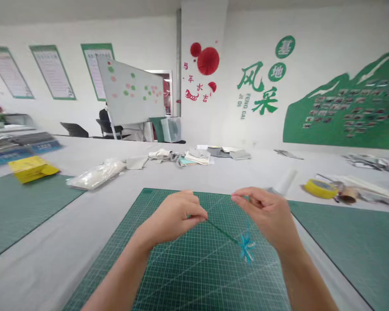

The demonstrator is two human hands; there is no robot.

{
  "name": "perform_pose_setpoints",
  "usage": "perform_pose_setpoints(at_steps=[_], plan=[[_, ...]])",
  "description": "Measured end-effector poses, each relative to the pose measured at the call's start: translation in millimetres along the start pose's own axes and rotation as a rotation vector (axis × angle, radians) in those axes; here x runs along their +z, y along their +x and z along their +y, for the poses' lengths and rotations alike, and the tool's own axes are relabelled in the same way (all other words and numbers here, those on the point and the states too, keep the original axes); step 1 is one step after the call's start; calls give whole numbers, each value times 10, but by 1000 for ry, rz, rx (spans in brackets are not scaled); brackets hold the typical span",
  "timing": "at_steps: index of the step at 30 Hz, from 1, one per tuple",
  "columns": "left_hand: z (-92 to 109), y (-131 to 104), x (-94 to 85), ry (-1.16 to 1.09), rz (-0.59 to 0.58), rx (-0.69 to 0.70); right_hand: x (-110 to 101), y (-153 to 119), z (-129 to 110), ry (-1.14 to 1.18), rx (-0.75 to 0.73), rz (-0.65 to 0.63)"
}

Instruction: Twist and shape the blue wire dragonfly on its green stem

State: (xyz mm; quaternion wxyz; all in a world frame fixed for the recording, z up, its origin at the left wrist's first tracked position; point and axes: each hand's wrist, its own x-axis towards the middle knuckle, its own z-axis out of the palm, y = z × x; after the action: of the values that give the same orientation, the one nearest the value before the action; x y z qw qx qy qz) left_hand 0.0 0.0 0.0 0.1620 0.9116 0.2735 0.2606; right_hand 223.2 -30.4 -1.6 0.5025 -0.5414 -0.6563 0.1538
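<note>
Green lettering (266, 101) and red paper fans (208, 61) decorate a white wall beyond the pale-covered bench (100, 207). Over a gridded cutting mat (188, 259) is a thin green stem (223, 232) ending in a blue tuft (246, 248); whether the tuft touches the mat, I can't tell. Its long axis slants from the left hand (175, 216) rightward and toward the wearer. The left fingers are clamped on the plain end, so the stem lies to their right and nearer the body. The right hand (269, 211) is closer to the tuft, which sits below its fingers in the view. Those fingertips are together, beyond the tuft; a faint blue strand (247, 224) rises from it, but whether they grip that is unclear. Farther out are fabric scraps (197, 156), a clear packet (99, 174) to the left and a yellow tape roll (320, 188) to the right.
</note>
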Motion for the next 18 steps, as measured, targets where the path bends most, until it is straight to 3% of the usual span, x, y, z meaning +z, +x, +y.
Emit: perform_pose_setpoints(at_steps=[5,10,14,18], plan=[[37,-33,-42,-185,-1,19,121,119,279,163,75,-118],[21,-19,-56,-303,182,-104,425,139,438,190,98,-189],[-64,13,-19,-318,408,-258,560,67,365,104,29,-286],[-113,38,24,-350,529,-366,588,-43,187,-50,-72,-332]])
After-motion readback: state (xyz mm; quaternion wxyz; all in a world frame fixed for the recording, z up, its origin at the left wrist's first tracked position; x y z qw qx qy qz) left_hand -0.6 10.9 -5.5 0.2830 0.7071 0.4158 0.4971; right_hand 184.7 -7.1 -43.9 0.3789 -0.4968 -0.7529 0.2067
